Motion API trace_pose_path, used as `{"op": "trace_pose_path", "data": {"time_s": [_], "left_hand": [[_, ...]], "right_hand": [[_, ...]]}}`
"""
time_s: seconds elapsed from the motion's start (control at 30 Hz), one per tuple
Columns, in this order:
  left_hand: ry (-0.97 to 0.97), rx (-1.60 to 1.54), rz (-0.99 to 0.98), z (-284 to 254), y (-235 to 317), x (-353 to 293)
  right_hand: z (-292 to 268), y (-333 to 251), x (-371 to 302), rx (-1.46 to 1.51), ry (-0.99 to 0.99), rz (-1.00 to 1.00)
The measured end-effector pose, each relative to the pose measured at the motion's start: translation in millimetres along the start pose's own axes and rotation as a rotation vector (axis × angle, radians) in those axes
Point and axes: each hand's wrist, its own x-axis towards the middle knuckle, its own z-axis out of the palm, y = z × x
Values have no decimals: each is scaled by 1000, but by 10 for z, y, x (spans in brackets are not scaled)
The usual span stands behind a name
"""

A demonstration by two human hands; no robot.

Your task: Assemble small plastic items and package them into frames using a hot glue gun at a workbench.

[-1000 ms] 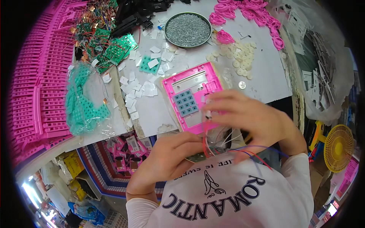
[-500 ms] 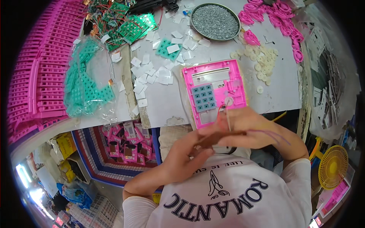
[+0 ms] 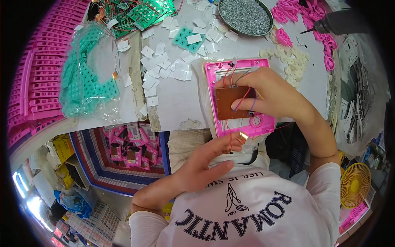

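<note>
Over the pink plastic casing [image 3: 267, 123], my right hand [image 3: 263, 88] grips a brown circuit board [image 3: 227, 105], thumb on its face and fingers at the far edge. Red, purple and yellow wires trail from the board. The board and hand hide most of the casing, keypad area included. A pink ring [image 3: 256, 120] shows at the casing's near side. By the casing's near left corner is my left hand [image 3: 205, 162], fingers stretched and thumb apart. Its fingertips are beside thin red wires and a shiny copper-coloured piece [image 3: 243, 137]; whether they touch is unclear.
A round tray of screws [image 3: 247, 16] stands at the back. White paper pieces [image 3: 177, 70], teal rubber keypads [image 3: 88, 82] and cream discs [image 3: 294, 68] lie around. A dark power screwdriver [image 3: 341, 22] juts in at right. Below the table's left is a crate [image 3: 117, 175] of pink units.
My right hand has carried the board forward from near my lap to over the casing, its brown face now showing. My left hand has let go of the board. The screwdriver has come into view.
</note>
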Motion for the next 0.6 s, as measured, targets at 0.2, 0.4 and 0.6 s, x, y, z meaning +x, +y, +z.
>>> {"op": "trace_pose_path", "data": {"time_s": [0.2, 0.4, 0.6], "left_hand": [[83, 897, 25, 46, 311, -137], [263, 1600, 394, -81, 424, 180], [85, 1866, 370, -154, 431, 293]], "right_hand": [[79, -22, 38, -286, 106, -8], [-23, -342, 61, -536, 59, 317], [126, -194, -192, -655, 435, -21]]}}
